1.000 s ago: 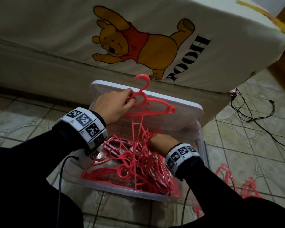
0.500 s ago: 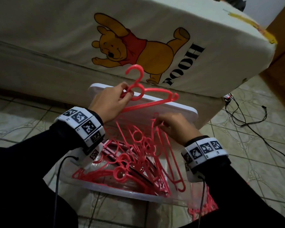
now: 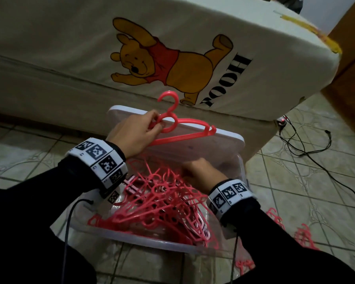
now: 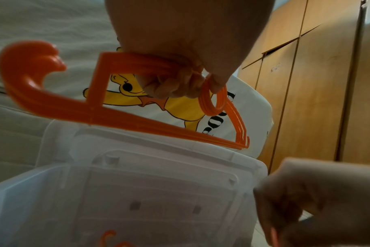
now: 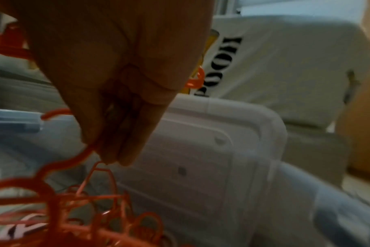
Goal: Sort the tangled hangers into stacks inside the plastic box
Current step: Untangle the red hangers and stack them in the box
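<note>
Pink plastic hangers [image 3: 152, 203] lie tangled inside the clear plastic box [image 3: 143, 239], whose white lid [image 3: 213, 144] stands against its far side. Above that far edge the left hand [image 3: 131, 134] curls its fingers round the necks of a small aligned stack of hangers [image 3: 180, 130]. Inside the box, near its right wall, the right hand [image 3: 201, 171] pinches a thin hanger strand [image 5: 89, 177] from the tangle.

The head view is dim and bluish, darkest at the bottom where the sleeves [image 3: 39, 201] merge into black; straight lines bow toward its edges. The left wrist view is brighter and warmer, lit on the wooden doors [image 4: 306, 83], with the near hanger hook [image 4: 27, 63] soft. The right wrist view is dim, smeared throughout by blur.
</note>
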